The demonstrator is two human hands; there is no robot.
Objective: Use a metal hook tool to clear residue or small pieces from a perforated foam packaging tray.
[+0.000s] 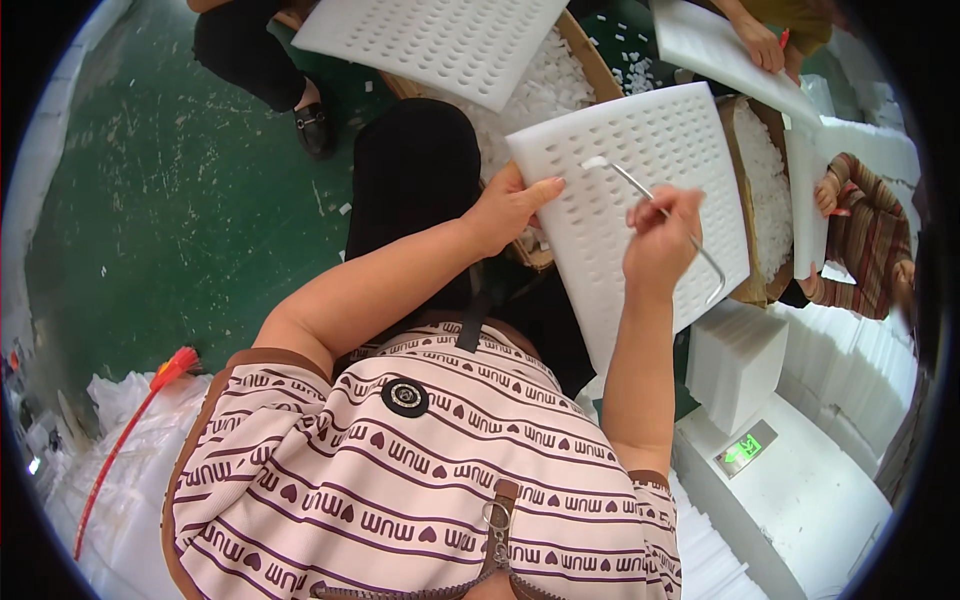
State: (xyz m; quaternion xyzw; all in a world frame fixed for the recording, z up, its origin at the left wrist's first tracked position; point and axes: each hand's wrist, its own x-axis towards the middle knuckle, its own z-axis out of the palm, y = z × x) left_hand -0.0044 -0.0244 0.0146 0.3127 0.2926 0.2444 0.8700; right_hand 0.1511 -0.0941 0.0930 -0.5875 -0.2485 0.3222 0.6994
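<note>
A white foam sheet (pixel 585 255) with rows of small oval hollows stands tilted in front of me. My left hand (pixel 510 208) grips its left edge, thumb on the front face and fingers behind. In my right hand (pixel 663 240) is a thin bent metal rod (pixel 632 183), held in closed fingers over the sheet. The rod's upper end lies at the hollows in the upper left part of the sheet. A small white bit (pixel 594 162) shows at that end; I cannot tell whether it is foam or part of the rod. The rod's lower end curves like a hook.
Cardboard boxes (pixel 592 55) of small white foam pieces stand beyond and right of the sheet. Co-workers hold another perforated sheet (pixel 430 40), a white panel (pixel 735 60) and a third panel (pixel 808 200). Foam blocks (pixel 735 365) stand at the right, near a green sign (pixel 745 449).
</note>
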